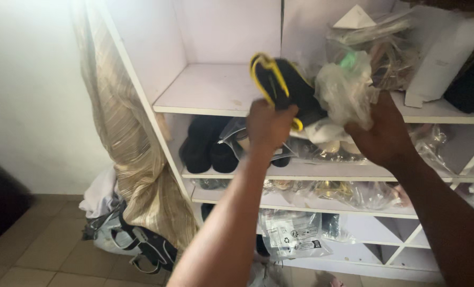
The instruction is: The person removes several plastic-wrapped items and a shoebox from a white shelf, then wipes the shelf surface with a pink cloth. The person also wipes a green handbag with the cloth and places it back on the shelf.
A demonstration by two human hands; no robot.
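At the centre of the frame, the left hand (269, 125) is closed around a black shoe with yellow trim (282, 87), lifted before the white shelf unit (210, 90). Just right of it, the right hand (383, 133) clutches a crumpled clear plastic bag (346, 90), touching the shoe.

I am seeing the black shoe with yellow trim (282, 87) smeared by motion blur, so I cannot tell its exact shape. The left hand (269, 125) is covering the shoe's lower part, and its fingers are curling out of my sight. The right hand (383, 133) is hiding the bottom of the crumpled clear plastic bag (346, 90). The white cardboard box (449, 53) is running off the top edge.
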